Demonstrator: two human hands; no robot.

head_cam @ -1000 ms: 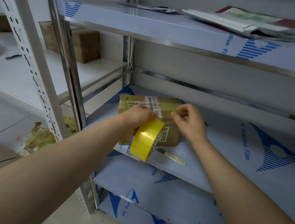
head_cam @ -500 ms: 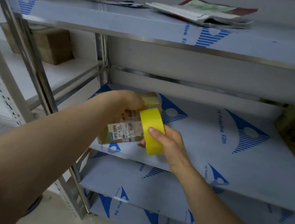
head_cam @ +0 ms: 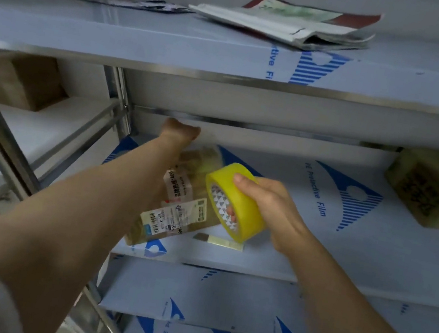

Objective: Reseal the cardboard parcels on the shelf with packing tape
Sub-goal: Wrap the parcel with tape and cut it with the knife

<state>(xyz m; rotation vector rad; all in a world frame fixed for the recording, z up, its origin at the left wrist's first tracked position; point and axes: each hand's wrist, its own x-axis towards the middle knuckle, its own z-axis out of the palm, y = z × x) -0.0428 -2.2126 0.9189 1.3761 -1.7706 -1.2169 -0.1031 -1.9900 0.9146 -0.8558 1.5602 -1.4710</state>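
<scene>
The right hand [head_cam: 273, 204] grips the tape roll [head_cam: 246, 208], thumb on its rim and fingers through the core, just beside the parcel [head_cam: 195, 179], likely ready to draw a fresh length across. The parcel lies askew at the shelf's [head_cam: 314, 255] front left, labels up. The left hand [head_cam: 179, 130] reaches over its far end, probably to steady it; its fingers are hidden, so I cannot tell its grip
</scene>
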